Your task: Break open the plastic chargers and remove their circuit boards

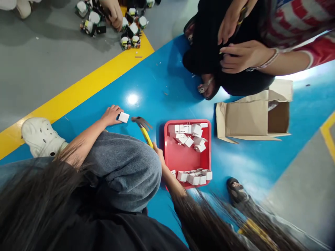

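My left hand [112, 115] is closed around a small white plug-in charger block [124, 117] on the blue floor. In my right hand [157, 150] is a claw hammer [146, 136] with a yellow handle, held at the edge of my knee. Its metal head lies just right of the white block, with a small gap between them. Beside my right hand stands a red tray [180, 157]. Several white charger blocks [196, 130] lie in its far part, some with prongs showing. More white blocks [195, 176] stand in rows along its near edge.
An opened cardboard box [246, 118] lies right of the tray. A person sits beyond it, their hands [242, 55] near a yellow-and-black tool. At the top left another person's hand [115, 15] touches a pile of circuit parts [133, 28]. A sandalled foot [237, 190] is at lower right.
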The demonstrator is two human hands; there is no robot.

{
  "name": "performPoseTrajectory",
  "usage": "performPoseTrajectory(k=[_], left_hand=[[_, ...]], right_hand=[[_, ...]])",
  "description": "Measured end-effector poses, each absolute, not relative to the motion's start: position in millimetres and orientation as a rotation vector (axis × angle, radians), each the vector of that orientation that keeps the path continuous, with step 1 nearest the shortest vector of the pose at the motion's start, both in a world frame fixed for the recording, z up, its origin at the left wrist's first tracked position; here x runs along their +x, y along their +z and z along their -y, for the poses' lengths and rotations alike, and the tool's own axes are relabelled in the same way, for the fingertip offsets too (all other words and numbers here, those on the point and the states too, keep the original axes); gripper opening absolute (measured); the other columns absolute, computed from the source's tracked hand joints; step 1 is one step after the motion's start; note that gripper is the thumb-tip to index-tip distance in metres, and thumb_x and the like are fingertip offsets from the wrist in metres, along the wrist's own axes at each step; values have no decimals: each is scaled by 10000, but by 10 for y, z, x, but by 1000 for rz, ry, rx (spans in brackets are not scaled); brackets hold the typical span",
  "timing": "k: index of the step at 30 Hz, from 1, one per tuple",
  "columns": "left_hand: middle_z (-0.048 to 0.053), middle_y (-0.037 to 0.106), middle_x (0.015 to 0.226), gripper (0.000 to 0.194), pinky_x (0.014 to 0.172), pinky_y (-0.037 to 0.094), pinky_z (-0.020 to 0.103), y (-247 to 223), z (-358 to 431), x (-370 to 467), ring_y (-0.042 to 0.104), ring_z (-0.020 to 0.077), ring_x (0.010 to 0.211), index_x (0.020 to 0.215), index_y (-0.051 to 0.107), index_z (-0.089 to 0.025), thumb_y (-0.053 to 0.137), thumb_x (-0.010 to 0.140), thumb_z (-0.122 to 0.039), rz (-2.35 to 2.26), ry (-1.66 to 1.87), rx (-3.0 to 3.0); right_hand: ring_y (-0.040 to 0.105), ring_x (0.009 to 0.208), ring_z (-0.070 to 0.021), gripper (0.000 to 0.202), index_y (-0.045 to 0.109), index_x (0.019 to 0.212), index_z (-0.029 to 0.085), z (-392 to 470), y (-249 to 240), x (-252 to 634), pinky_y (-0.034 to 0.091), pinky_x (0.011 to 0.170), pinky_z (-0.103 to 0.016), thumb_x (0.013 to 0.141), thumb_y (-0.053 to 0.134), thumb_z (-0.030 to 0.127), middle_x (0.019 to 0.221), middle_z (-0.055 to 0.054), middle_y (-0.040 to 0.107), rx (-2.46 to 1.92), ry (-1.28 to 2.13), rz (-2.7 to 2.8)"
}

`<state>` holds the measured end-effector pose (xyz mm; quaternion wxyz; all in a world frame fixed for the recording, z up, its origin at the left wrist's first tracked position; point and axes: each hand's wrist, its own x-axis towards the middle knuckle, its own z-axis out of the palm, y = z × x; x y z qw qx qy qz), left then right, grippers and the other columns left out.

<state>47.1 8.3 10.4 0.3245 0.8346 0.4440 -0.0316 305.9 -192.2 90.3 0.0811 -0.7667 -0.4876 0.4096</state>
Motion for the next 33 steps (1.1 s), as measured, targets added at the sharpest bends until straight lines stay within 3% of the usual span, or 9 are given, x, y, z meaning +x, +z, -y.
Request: performPoseTrajectory(k=[8, 15, 19, 26, 33], left_hand=[[136, 512, 1315, 557, 972, 378, 443, 72, -96, 462, 423, 356, 1229, 1284, 548, -203, 718, 778, -360, -1164, -97, 2214], [112, 501, 1345, 726, 976, 390, 426, 182, -117, 467, 439, 343, 1239, 1403, 446, -260, 753, 752, -358, -1199, -93, 2228], [101, 552, 1277, 751, 995, 404, 427, 196, -157, 443, 487, 308, 1186, 1346, 449, -200, 804, 715, -398, -1230, -77, 2252], [88, 555, 1242, 855, 1042, 440, 420, 318, -253, 481, 555, 237, 1150, 1323, 395, -159, 844, 643, -419, -1233, 136, 2248], [84, 471, 1354, 920, 1015, 464, 484, 466, -357, 475, 510, 279, 1247, 1338, 322, -271, 729, 639, -709, -1235, -55, 2270]], right_hand=[[574, 617, -220, 383, 470, 832, 226, 2078, 901, 3087, 349, 512, -267, 883, 384, 595, 625, -36, 566, -2379, 1240, 1438], [544, 581, -197, 397, 504, 878, 236, 1962, 795, 2948, 305, 519, -260, 922, 365, 606, 609, -14, 545, -2414, 1289, 1459], [570, 625, -197, 467, 546, 942, 216, 2027, 770, 2973, 281, 557, -257, 982, 279, 598, 679, -38, 594, -2430, 1172, 1521], [574, 672, -178, 507, 551, 1020, 195, 2535, 1082, 3405, 292, 603, -220, 972, 338, 653, 696, -13, 556, -2482, 1036, 1282], [528, 637, -149, 544, 539, 927, 197, 3342, 1276, 3645, 298, 593, -214, 964, 298, 684, 667, 2, 511, -2545, 914, 1002]])
